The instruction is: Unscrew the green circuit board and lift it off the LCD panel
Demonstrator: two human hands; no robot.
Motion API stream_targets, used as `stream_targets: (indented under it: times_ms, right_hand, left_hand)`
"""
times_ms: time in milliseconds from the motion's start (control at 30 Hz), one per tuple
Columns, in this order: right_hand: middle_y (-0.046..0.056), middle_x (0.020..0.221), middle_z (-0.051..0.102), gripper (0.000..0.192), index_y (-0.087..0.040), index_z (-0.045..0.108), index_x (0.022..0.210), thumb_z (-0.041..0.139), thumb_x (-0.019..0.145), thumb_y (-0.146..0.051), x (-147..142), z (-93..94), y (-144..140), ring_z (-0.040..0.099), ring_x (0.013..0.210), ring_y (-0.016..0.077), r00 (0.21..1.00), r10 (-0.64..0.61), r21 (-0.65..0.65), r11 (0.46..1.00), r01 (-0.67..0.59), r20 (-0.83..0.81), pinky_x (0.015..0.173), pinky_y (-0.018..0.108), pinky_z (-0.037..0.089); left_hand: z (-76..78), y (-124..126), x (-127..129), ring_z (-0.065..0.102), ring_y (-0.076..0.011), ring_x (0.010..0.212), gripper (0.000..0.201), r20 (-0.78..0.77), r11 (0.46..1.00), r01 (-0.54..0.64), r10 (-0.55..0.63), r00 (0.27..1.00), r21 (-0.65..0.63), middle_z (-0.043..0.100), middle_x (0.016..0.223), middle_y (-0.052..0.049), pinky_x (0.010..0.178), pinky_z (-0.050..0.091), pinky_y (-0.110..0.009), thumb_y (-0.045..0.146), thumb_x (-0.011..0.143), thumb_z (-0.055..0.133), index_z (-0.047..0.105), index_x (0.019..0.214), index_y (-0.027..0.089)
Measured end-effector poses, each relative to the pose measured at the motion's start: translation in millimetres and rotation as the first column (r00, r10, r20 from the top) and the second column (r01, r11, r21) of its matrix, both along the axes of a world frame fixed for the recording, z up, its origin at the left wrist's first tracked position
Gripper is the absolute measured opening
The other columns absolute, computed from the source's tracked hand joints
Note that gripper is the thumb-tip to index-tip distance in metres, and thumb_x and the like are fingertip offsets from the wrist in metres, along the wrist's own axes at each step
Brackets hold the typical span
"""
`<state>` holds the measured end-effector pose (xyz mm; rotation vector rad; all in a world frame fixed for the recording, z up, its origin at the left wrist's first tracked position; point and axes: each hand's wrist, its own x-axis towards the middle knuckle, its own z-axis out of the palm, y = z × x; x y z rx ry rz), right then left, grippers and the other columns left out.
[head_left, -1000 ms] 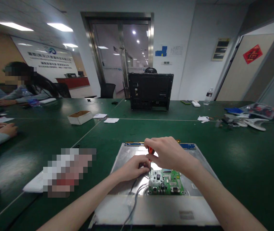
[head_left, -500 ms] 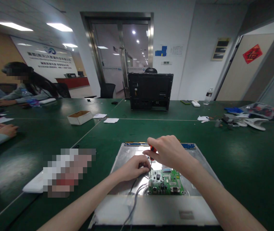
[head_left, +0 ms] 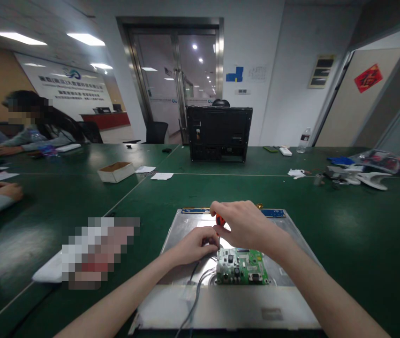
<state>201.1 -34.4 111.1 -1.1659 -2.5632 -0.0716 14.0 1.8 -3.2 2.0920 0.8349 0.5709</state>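
My right hand (head_left: 251, 224) is wrapped round the red-and-black handle of a screwdriver (head_left: 220, 220) held upright. The tool's lower end comes down at the upper left corner of a green circuit board (head_left: 242, 266). At that same corner, the curled fingers and thumb of my left hand (head_left: 198, 243) are closed; whatever they pinch is hidden. Under both hands lies a silvery metal-backed display panel (head_left: 235, 307), with the board on its middle. Grey cables (head_left: 197, 296) run from the board's left side toward me.
A black monitor (head_left: 219, 134) stands at the back of the green table (head_left: 143, 202). To the left are an open cardboard box (head_left: 116, 172) and a person's hand (head_left: 1, 190). Scattered parts and a plastic bag (head_left: 382, 160) lie right; a water bottle (head_left: 304, 141) stands behind.
My right hand and the screwdriver have shifted slightly left and down, and the hand has turned a little. My left hand stays at the board's corner.
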Motion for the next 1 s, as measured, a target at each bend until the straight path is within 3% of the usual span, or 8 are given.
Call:
stream_targets:
  times_ms: [200, 467, 600, 733, 867, 1000]
  right_hand:
    - [0.001, 0.067, 0.066, 0.03, -0.021, 0.06, 0.084, 0.056, 0.089, -0.05, -2.4, -0.4, -0.8, 0.054, 0.057, 0.013, 0.995, -0.091, 0.038, 0.995, 0.09, 0.042, 0.051, 0.027, 0.017]
    - [0.002, 0.076, 0.071, 0.008, -0.021, 0.064, 0.085, 0.058, 0.086, -0.027, -11.7, 10.3, -0.9, 0.062, 0.067, 0.0166, 0.985, -0.123, -0.025, 0.992, 0.127, 0.121, 0.051, 0.028, 0.02]
    - [0.005, 0.089, 0.073, 0.022, -0.02, 0.061, 0.102, 0.057, 0.081, -0.019, -13.2, 19.0, -2.8, 0.065, 0.075, 0.019, 0.992, -0.052, -0.104, 0.993, 0.064, 0.115, 0.052, 0.027, 0.024]
    - [0.003, 0.089, 0.073, 0.023, -0.02, 0.06, 0.101, 0.058, 0.078, -0.018, -9.8, 17.3, -2.3, 0.065, 0.075, 0.0188, 0.997, 0.007, -0.106, 0.994, 0.0, 0.071, 0.052, 0.027, 0.025]
    - [0.004, 0.08, 0.072, 0.016, -0.021, 0.063, 0.094, 0.061, 0.085, -0.034, -9.0, 12.8, 1.4, 0.065, 0.071, 0.0191, 0.992, -0.091, -0.047, 0.994, 0.096, 0.089, 0.052, 0.026, 0.025]
    - [0.006, 0.074, 0.07, 0.038, -0.021, 0.067, 0.085, 0.05, 0.091, -0.054, -14.9, 11.5, 2.6, 0.065, 0.069, 0.0203, 0.975, -0.191, 0.015, 0.982, 0.19, 0.115, 0.054, 0.027, 0.03]
  left_hand:
    - [4.1, -3.2, 0.7, 0.06, -0.0151, 0.071, 0.012, -0.023, 1.0, -0.031, 0.031, 0.999, -0.001, 0.067, 0.08, 0.0, 0.068, 0.046, -0.025, 0.008, 0.077, 0.059, 0.065, 0.083, 0.016]
    - [2.2, -2.2, 1.6, 0.059, -0.0149, 0.07, 0.01, -0.017, 1.0, -0.013, 0.012, 1.0, -0.019, 0.066, 0.077, 0.001, 0.065, 0.046, -0.024, 0.009, 0.076, 0.059, 0.064, 0.08, 0.016]
    - [1.3, -1.4, 1.1, 0.058, -0.0158, 0.071, 0.008, -0.011, 1.0, -0.017, 0.017, 1.0, -0.02, 0.065, 0.076, 0.0, 0.064, 0.045, -0.024, 0.011, 0.076, 0.059, 0.063, 0.08, 0.015]
    - [0.6, 0.1, 0.3, 0.056, -0.0154, 0.069, 0.005, -0.027, 1.0, 0.004, -0.005, 1.0, -0.005, 0.063, 0.074, 0.0, 0.064, 0.044, -0.024, 0.012, 0.077, 0.058, 0.063, 0.078, 0.015]
    - [4.1, -2.2, 0.9, 0.055, -0.0151, 0.069, 0.008, -0.084, 1.0, -0.027, 0.028, 0.996, 0.004, 0.062, 0.074, 0.001, 0.064, 0.042, -0.024, 0.012, 0.078, 0.058, 0.065, 0.08, 0.015]
    - [7.8, -5.1, 2.0, 0.054, -0.0145, 0.068, 0.008, -0.118, 0.998, -0.06, 0.063, 0.991, 0.029, 0.061, 0.073, 0.001, 0.064, 0.041, -0.023, 0.011, 0.077, 0.058, 0.064, 0.077, 0.016]
